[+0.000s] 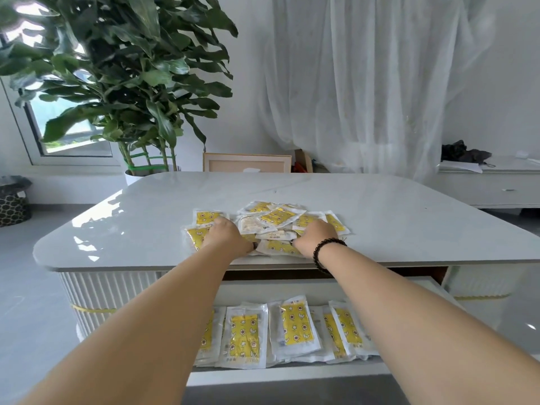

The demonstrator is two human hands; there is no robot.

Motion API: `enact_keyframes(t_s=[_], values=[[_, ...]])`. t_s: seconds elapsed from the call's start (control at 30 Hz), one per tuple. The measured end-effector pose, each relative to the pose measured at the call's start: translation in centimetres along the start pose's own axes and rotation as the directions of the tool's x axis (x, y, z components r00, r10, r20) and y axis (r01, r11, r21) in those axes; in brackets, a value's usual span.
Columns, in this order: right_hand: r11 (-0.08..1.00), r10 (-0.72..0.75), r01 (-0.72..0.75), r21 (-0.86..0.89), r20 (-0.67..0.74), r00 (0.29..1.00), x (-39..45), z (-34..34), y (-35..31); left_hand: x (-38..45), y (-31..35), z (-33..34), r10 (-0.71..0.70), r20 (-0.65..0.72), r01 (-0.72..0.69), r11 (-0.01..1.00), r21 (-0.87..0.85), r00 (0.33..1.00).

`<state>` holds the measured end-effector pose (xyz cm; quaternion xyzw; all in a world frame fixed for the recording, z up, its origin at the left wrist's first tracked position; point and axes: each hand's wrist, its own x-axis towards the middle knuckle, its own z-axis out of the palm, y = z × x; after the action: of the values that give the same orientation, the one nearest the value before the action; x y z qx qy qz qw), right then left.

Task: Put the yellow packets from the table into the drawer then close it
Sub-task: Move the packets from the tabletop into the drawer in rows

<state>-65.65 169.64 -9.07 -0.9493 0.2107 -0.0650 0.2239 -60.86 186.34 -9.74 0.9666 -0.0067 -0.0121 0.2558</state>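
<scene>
Both hands are down on the pile of yellow packets point(271, 226) on the table point(146, 217): left hand point(226, 236) sits on the pile's left side, fingers curled down over packets, and looks to be gripping them, though the fingertips are hidden under the knuckles. Right hand point(314, 236) is on the right side of the pile, fingers also curled into the packets; actual pinch is hidden from this angle. A dark bead bracelet point(325, 252) is on the right wrist. Pile sits near the table's near edge, roughly centred, packets overlapping at mixed angles, some yellow face up, at least one showing a white printed back. Two packets on the far-left of the pile lie flatter, partly under the left hand. Drawer point(292, 372) below the near table edge is pulled out toward the camera, between the two forearms. Inside it, a row of more yellow packets point(295, 324) lies side by side, overlapping, long axis pointing near-to-far. Background: big leafy plant point(122, 68) far left, white curtain point(365, 83) behind the table, low white cabinet point(496, 188) far right, patterned basket point(14, 206) on the floor at left.
</scene>
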Motion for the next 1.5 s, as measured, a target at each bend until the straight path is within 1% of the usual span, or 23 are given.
enact_keyframes(t_s=[0.07,0.13,0.17,0.23,0.3,0.37,0.43,0.5,0.57,0.6,0.67,0.77,0.83,0.9,0.97,1.03,1.1,1.17,1.27,1.37,1.43,1.5], values=[[0.990,0.099,-0.094,0.102,-0.054,0.994,0.4,0.1,-0.5,-0.3,0.6,-0.4,-0.035,0.034,0.036,0.999,-0.010,0.999],[0.968,0.190,-0.178,0.176,-0.057,0.980,0.7,-0.1,-1.0,-0.1,0.8,-0.5,-0.066,0.082,0.070,0.996,-0.055,0.994],[0.957,0.220,-0.206,0.203,-0.052,0.974,0.9,-0.2,-1.2,-0.1,0.9,-0.6,-0.095,0.134,0.109,0.989,-0.103,0.986],[0.947,0.235,-0.215,0.239,-0.055,0.971,1.3,-0.2,-1.4,0.3,1.1,-0.8,-0.111,0.240,0.157,0.971,-0.182,0.964],[0.962,0.168,-0.153,0.226,-0.050,0.985,1.4,0.2,-1.2,0.6,1.4,-1.0,-0.076,0.249,0.139,0.960,-0.242,0.965],[0.989,0.031,-0.028,0.146,-0.021,0.999,1.1,1.0,-0.7,0.6,1.3,-1.3,-0.082,0.221,0.149,0.941,-0.303,0.972],[0.997,-0.082,0.082,0.000,0.021,0.996,0.7,1.7,-0.4,0.9,0.8,-1.5,-0.138,0.205,0.209,0.901,-0.379,0.969],[0.981,-0.132,0.133,-0.138,0.015,0.991,0.6,2.2,-0.3,1.0,0.2,-2.1,-0.166,0.219,0.255,0.836,-0.486,0.962],[0.960,-0.128,0.126,-0.248,0.008,0.992,0.5,2.6,-0.4,1.0,-0.5,-2.7,-0.174,0.241,0.283,0.778,-0.561,0.955],[0.953,-0.115,0.113,-0.280,0.011,0.993,0.3,2.7,-0.5,0.9,-0.9,-3.0,-0.162,0.249,0.281,0.766,-0.578,0.955],[0.950,-0.108,0.102,-0.294,-0.003,0.994,0.3,2.9,-0.8,0.6,-1.5,-3.6,-0.117,0.255,0.253,0.752,-0.608,0.960],[0.965,-0.099,0.092,-0.245,-0.018,0.995,0.6,2.7,-0.8,0.1,-2.0,-4.1,-0.024,0.261,0.201,0.710,-0.675,0.965],[0.956,-0.129,0.121,-0.266,-0.013,0.992,0.6,2.6,-0.6,-0.3,-2.1,-4.5,0.028,0.277,0.188,0.667,-0.720,0.960],[0.899,-0.246,0.240,-0.365,0.032,0.969,0.2,2.4,0.0,-0.5,-2.2,-4.8,0.055,0.293,0.195,0.629,-0.752,0.954],[0.801,-0.363,0.376,-0.465,0.122,0.924,-0.2,2.2,0.8,-0.9,-2.3,-5.1,0.063,0.305,0.206,0.606,-0.769,0.950],[0.710,-0.399,0.438,-0.551,0.198,0.896,-0.4,2.0,1.4,-1.3,-2.4,-5.4,0.072,0.315,0.217,0.581,-0.784,0.946],[0.667,-0.416,0.462,-0.585,0.222,0.882,-0.8,2.0,1.5,-1.7,-2.5,-5.7,0.085,0.329,0.226,0.567,-0.792,0.941],[0.686,-0.438,0.473,-0.553,0.205,0.875,-1.4,2.0,1.4,-2.0,-2.6,-6.0,0.082,0.336,0.234,0.566,-0.791,0.938],[0.762,-0.488,0.483,-0.431,0.109,0.866,-2.3,1.6,1.2,-2.1,-2.8,-6.2,0.050,0.325,0.237,0.583,-0.777,0.944],[0.865,-0.424,0.416,-0.280,0.035,0.905,-2.2,0.7,1.0,-2.1,-3.0,-6.3,0.027,0.311,0.237,0.584,-0.776,0.950],[0.916,-0.382,0.368,-0.157,-0.067,0.922,-1.9,-0.1,0.7,-2.5,-3.0,-6.5,0.006,0.293,0.239,0.566,-0.789,0.956],[0.945,-0.327,0.327,-0.029,-0.171,0.929,-1.3,-0.9,0.3,-2.8,-3.0,-6.6,-0.008,0.283,0.243,0.534,-0.810,0.959]])
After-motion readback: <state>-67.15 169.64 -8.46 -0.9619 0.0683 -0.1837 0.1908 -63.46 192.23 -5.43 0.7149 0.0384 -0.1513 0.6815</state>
